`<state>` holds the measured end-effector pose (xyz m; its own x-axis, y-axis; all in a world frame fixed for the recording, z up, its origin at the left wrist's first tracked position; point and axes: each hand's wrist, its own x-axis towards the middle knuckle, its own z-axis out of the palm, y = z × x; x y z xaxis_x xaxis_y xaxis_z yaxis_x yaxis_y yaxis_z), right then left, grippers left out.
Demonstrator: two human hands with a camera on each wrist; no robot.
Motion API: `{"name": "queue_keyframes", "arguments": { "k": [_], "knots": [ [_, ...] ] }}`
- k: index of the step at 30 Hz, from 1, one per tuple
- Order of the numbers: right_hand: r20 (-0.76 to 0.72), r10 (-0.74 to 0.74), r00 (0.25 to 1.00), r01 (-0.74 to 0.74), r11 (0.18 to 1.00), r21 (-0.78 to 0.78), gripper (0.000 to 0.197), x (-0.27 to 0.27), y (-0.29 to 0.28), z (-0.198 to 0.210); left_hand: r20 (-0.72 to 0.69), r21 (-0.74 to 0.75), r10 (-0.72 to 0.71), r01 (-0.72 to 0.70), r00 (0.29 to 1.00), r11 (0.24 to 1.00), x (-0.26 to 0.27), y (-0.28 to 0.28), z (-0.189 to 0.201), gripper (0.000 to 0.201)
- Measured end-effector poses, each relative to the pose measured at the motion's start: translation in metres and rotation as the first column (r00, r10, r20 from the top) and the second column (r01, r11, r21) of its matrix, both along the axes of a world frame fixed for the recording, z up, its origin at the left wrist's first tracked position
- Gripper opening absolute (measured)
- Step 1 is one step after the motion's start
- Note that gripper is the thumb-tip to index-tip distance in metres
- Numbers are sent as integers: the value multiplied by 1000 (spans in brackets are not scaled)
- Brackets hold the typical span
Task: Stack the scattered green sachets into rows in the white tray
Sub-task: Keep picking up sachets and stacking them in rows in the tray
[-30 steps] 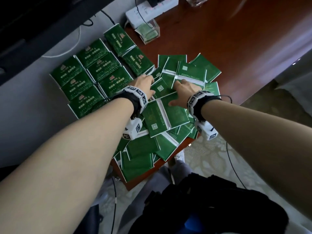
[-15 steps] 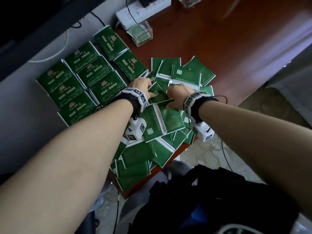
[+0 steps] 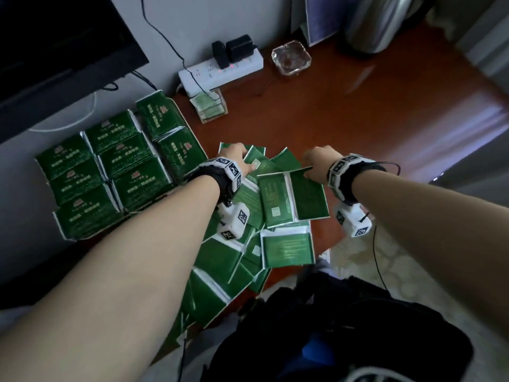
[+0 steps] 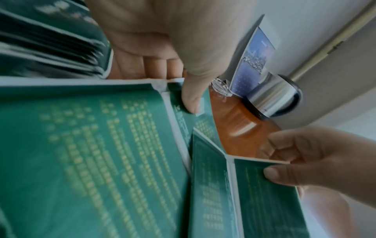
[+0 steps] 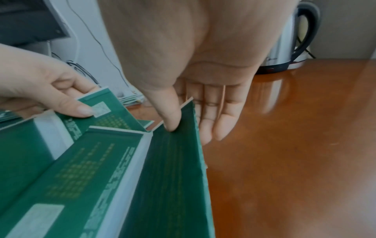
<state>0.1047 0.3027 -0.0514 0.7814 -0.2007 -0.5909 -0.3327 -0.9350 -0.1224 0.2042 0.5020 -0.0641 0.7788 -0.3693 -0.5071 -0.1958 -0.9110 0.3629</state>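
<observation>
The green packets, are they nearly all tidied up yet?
Not yet. Neat stacked rows already sit on the left. The right hand pinches one sachet, and the left hand grips another. A big loose pile on the wooden table still needs stacking.

We see a reddish-brown wooden table (image 3: 358, 111) carrying loose green sachets (image 3: 286, 248), stacked sachet rows (image 3: 110, 172), a white power strip (image 3: 220, 71), a glass ashtray (image 3: 291, 57) and an electric kettle (image 3: 371, 26).
</observation>
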Motion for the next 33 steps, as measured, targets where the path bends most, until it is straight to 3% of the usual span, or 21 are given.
{"name": "queue_keyframes", "arguments": {
  "k": [7, 14, 17, 20, 23, 26, 28, 33],
  "knots": [
    [-94, 41, 995, -41, 999, 3, 30, -1, -136, -20, -42, 26, 287, -287, 957, 958, -28, -98, -22, 45],
    [-118, 108, 987, -112, 993, -28, 17, -8, -201, -18, 21, 128, 332, -332, 943, 935, -58, -146, -29, 47],
    [-35, 266, 963, -268, 961, -71, 27, -3, -202, -10, 114, 122, 322, -335, 940, 934, -65, -142, -26, 52],
    [54, 587, 808, -583, 809, -76, 40, 4, -183, -1, 244, 156, 143, -185, 959, 970, -67, -140, -22, 61],
    [5, 864, 503, -861, 502, -80, 62, 5, -148, -1, 232, 237, -153, 97, 961, 967, -60, -150, -21, 67],
    [-79, 957, 280, -957, 272, -96, 77, 4, -120, -12, 148, 287, -369, 317, 918, 904, -52, -167, -26, 69],
    [-125, 966, 227, -971, 215, -106, 82, 4, -112, -23, 100, 332, -446, 393, 890, 858, -47, -177, -30, 68],
    [-153, 971, 181, -977, 161, -138, 88, 12, -109, -39, 43, 375, -448, 401, 893, 836, -33, -186, -36, 67]
  ]
}}
